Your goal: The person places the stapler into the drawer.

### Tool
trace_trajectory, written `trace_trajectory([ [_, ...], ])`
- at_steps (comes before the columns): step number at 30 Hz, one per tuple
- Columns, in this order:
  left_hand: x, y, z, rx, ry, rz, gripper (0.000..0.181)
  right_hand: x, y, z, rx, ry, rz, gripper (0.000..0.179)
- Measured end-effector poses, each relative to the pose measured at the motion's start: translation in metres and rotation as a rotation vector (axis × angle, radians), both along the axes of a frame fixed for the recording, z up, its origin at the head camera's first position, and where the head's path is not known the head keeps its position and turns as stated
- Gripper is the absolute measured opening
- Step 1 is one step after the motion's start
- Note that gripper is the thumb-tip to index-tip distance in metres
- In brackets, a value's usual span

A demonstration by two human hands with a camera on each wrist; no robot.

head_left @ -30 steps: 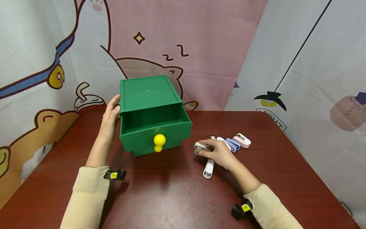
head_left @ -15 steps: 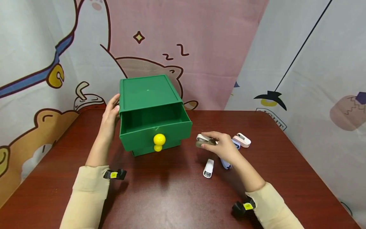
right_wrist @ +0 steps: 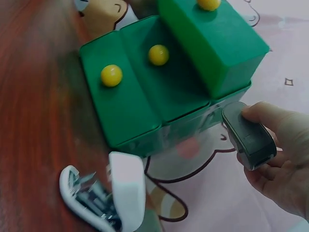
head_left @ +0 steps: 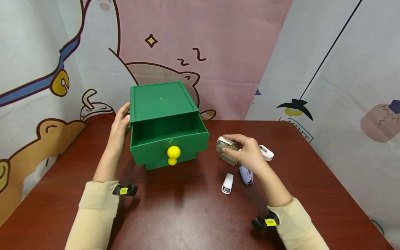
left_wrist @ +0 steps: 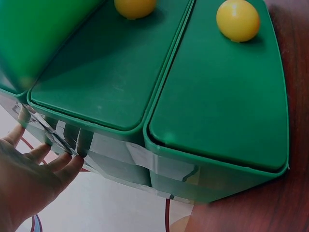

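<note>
My right hand pinches a small olive-grey stapler between thumb and fingers, raised above the table to the right of the green drawer cabinet. In the right wrist view the thumb lies on one side of the stapler and the fingers curl behind it. My left hand rests against the cabinet's left side, its fingers extended along the wall. The cabinet's top drawer is pulled out, with a yellow ball knob on its front. Two lower drawers appear pushed in in the left wrist view.
Under and around the right hand, more small staplers lie on the dark red table: a white stapler, a purple stapler, an olive stapler and a pale one partly hidden. A patterned curtain hangs behind.
My right hand has risen from the staplers with the olive-grey one, moving slightly away from me and uncovering the purple and lower olive staplers. My left hand and the cabinet stay put.
</note>
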State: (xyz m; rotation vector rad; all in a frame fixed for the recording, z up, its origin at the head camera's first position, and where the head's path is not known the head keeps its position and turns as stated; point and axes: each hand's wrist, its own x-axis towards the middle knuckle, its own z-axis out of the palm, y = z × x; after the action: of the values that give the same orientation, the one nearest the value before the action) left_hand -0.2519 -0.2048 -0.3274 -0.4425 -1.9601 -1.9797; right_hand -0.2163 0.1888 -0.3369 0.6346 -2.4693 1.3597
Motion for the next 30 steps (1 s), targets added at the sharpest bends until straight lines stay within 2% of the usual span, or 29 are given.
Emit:
trace_trajectory([
  [11,0.000,-0.002,0.002,-0.008,-0.006,0.007,0.056,0.000,-0.008,0.022,-0.077,0.066,-0.045,0.037],
  [18,-0.001,-0.001,0.000,-0.008,-0.001,0.004,0.056,0.001,-0.012,0.036,-0.155,0.060,-0.056,0.038],
  [25,0.000,-0.002,0.001,0.005,0.013,0.012,0.056,-0.003,-0.023,0.041,-0.293,0.101,-0.006,0.036],
  [30,-0.001,-0.001,0.000,-0.014,0.008,0.001,0.056,-0.002,-0.028,0.047,-0.329,0.135,-0.008,0.036],
])
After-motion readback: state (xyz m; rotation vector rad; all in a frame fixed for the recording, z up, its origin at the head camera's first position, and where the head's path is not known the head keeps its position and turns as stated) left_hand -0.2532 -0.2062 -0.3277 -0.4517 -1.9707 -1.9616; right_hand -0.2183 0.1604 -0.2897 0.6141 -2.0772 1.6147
